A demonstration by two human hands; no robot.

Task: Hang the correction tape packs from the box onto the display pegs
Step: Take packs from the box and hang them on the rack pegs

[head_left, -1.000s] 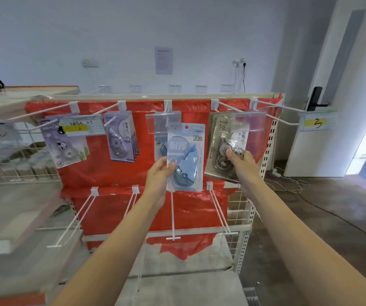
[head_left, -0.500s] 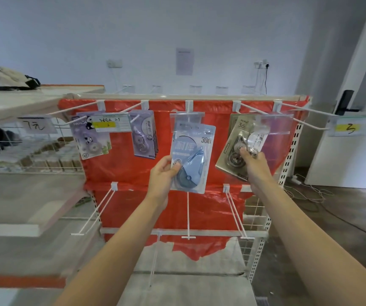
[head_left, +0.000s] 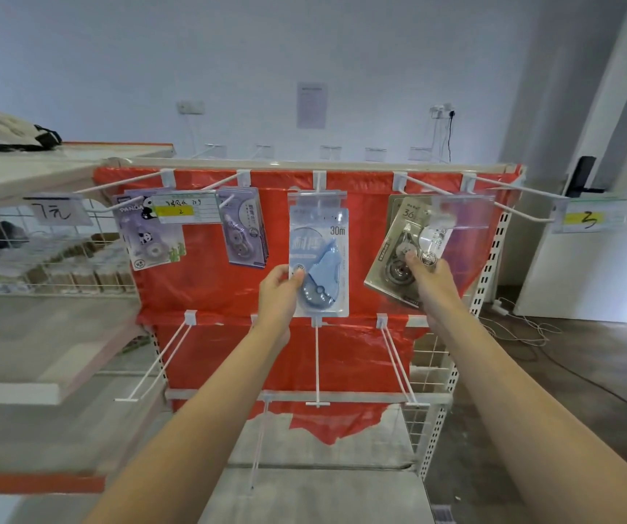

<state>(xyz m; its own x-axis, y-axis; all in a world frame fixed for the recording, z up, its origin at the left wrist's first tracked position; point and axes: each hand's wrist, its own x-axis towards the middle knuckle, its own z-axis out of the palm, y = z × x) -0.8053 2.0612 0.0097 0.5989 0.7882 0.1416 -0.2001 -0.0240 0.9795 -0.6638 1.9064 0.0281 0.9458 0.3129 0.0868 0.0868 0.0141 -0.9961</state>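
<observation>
The red display panel (head_left: 361, 228) serves as the landmark. Its top row carries five pegs; the lower row shows four. Stocked top-row positions: four. Step in hand: seating packs on the pegs. The left hand (head_left: 278, 293) pinches the blue pack (head_left: 319, 259) at the panel's centre peg; the right hand (head_left: 429, 276) pinches the tilted grey pack (head_left: 399, 255) right of centre. Next move, by judgement: square the grey pack, then release both. No box is in view.
</observation>
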